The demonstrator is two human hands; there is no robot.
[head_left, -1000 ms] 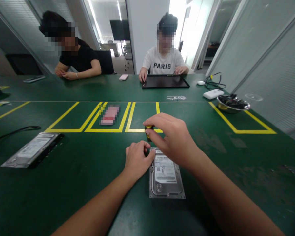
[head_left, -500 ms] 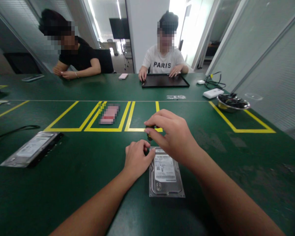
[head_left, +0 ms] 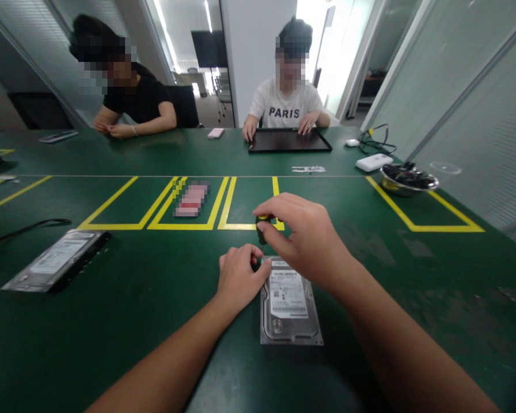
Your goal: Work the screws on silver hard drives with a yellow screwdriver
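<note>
A silver hard drive (head_left: 289,307) with a white label lies flat on the green table in front of me. My left hand (head_left: 239,276) is closed at its far left corner, thumb on the top edge and fingers curled at the side. Between thumb and fingers, my right hand (head_left: 305,236) grips a small screwdriver (head_left: 260,234) with a black and yellow handle. The screwdriver stands nearly upright, its thin shaft pointing down at that same corner. The left fingertips hide the exact spot where its tip ends.
Another hard drive (head_left: 55,261) lies on the left near a black cable (head_left: 30,226). Yellow tape frames mark the table; a pink object (head_left: 192,199) lies in one. A metal bowl (head_left: 406,186) of dark parts stands right. Across sit two people, one touching a black tray (head_left: 290,150).
The screwdriver handle has turned and tilted a little, with more of its yellow end showing. My right fingers have shifted slightly on it. My left hand and the hard drive stay in place.
</note>
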